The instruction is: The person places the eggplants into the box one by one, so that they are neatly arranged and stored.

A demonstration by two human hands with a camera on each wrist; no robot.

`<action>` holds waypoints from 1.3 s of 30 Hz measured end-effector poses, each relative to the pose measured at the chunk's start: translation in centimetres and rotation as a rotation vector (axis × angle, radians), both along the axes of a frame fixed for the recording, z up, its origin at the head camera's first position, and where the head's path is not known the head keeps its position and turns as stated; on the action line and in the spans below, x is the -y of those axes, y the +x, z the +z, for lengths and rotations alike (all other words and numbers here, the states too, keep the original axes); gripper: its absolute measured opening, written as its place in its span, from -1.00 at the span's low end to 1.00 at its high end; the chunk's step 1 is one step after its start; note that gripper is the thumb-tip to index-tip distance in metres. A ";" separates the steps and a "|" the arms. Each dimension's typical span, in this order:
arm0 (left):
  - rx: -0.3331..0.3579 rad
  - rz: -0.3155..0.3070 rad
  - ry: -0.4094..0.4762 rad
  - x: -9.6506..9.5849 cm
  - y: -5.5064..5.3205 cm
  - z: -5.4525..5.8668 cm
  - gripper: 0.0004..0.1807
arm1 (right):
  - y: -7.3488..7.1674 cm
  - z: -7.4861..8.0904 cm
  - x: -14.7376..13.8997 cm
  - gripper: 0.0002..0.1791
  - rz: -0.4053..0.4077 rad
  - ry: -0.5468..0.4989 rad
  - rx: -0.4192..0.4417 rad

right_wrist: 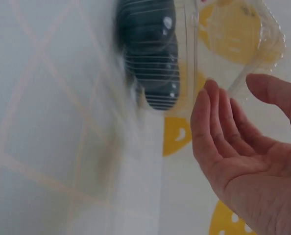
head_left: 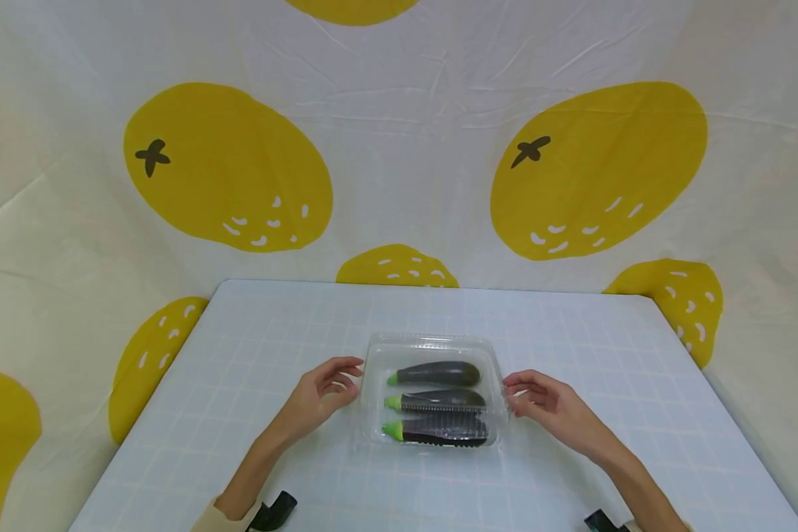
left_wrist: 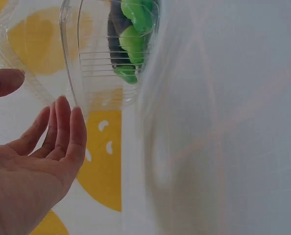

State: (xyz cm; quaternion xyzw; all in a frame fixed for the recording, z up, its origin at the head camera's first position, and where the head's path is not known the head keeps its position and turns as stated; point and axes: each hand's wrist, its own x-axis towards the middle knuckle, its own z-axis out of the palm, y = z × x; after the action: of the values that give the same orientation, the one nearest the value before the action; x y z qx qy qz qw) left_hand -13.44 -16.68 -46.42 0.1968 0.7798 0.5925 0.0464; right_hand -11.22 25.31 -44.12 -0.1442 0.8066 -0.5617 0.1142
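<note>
A clear plastic clamshell box (head_left: 374, 384) sits on the table with its lid over the base; whether it is latched cannot be told. Inside lie three dark eggplants (head_left: 439, 374) in a row, green stem ends to the left. My left hand (head_left: 329, 388) is at the box's left side, fingers loosely bent, fingertips at or very near the rim. On the opposite side, my right hand (head_left: 548, 406) has its fingertips at the right rim, the thumb apart from the fingers. Both wrist views show relaxed fingers by the rim, with nothing gripped.
The table (head_left: 286, 325) has a pale checked cover. Behind and beside it hangs a white cloth (head_left: 406, 170) printed with large yellow fruit. A dark wrist device (head_left: 274, 511) shows near the left sleeve, another (head_left: 601, 521) near the right.
</note>
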 end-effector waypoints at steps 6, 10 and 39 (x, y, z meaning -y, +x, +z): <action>0.038 -0.047 -0.022 0.4 0.6 -0.4 -0.42 | 0.9 -0.3 -0.2 -0.56 0.071 -0.015 0.034; 0.068 -0.081 -0.043 0.7 0.9 -0.7 -0.36 | 1.5 -0.5 -0.3 -0.56 0.089 0.017 0.023; 0.351 -0.410 -0.080 1.3 1.4 -2.1 -0.65 | 2.9 -2.8 0.0 -0.74 0.332 -0.106 0.212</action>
State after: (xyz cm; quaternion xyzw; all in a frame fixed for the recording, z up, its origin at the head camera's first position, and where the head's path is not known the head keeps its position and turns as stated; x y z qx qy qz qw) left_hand -12.03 -17.93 -48.52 0.2427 0.7266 0.5643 0.3077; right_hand -8.31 25.31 -46.88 -0.2212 0.7246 -0.5889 0.2816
